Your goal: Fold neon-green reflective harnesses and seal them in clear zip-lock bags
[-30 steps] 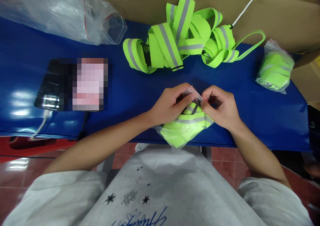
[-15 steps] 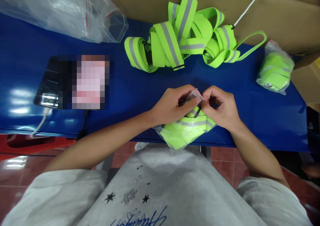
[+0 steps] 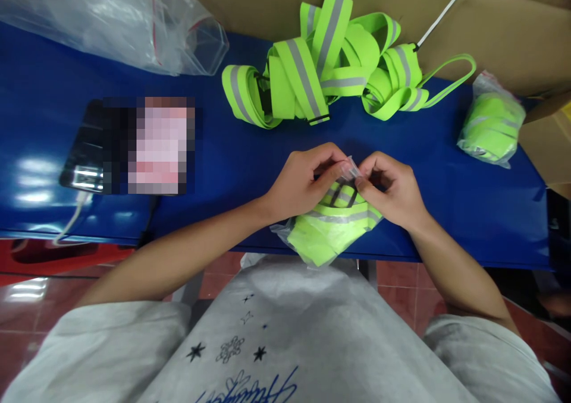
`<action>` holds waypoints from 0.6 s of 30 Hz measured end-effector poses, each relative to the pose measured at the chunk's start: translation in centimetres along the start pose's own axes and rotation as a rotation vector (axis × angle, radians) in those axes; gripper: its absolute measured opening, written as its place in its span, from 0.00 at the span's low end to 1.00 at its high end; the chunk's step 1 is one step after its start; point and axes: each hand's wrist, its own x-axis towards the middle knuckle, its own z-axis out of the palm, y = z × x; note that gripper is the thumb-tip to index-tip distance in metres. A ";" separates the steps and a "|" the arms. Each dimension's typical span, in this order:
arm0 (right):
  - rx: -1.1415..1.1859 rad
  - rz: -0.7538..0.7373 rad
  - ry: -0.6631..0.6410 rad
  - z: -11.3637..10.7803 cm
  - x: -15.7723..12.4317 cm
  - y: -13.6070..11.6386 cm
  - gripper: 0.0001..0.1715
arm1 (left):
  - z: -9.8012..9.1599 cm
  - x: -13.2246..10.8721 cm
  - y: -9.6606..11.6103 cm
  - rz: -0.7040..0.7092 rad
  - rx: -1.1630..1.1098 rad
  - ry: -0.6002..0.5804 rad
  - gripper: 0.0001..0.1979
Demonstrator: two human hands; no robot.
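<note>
Near the table's front edge lies a clear plastic bag (image 3: 323, 236) with a folded neon-yellow reflective strap (image 3: 339, 220) inside; grey stripes and dark bands show through the film. My left hand (image 3: 307, 177) pinches the bag's top edge between thumb and fingertips. Close beside it, my right hand (image 3: 392, 186) pinches the same edge from the right. A short stretch of film shows between the two pinches. Behind my hands sits a heap of loose neon-yellow straps (image 3: 303, 79) with grey stripes.
A filled strap bag (image 3: 493, 120) stands at the right. Clear empty bags (image 3: 111, 28) lie at the back left. A black phone-like device (image 3: 84, 147) with a white cable and a blurred-out item (image 3: 160, 144) are on the left. Cardboard (image 3: 491, 28) borders the blue table (image 3: 250, 159) behind.
My left hand has slid slightly left along the bag's top edge, so the pinches are a little farther apart. More of the dark bands inside now shows.
</note>
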 end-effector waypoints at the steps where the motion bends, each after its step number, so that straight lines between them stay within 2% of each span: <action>1: 0.009 -0.002 0.004 0.0 0.0 0.0 0.07 | 0.0 0.0 0.0 0.004 0.008 0.001 0.13; 5: 0.028 -0.013 0.010 0.1 0.0 0.0 0.08 | 0.1 0.0 -0.1 -0.005 -0.010 -0.001 0.14; 11: 0.022 -0.048 0.016 0.2 -0.1 0.0 0.08 | 0.2 0.1 -0.4 -0.092 -0.188 -0.064 0.14; 15: -0.001 -0.057 0.010 0.2 -0.2 0.0 0.08 | 0.0 0.1 -0.4 -0.068 -0.135 -0.079 0.12; 18: 0.005 -0.062 -0.044 -0.2 -0.2 0.2 0.06 | -0.2 0.2 -0.6 -0.065 -0.126 -0.072 0.13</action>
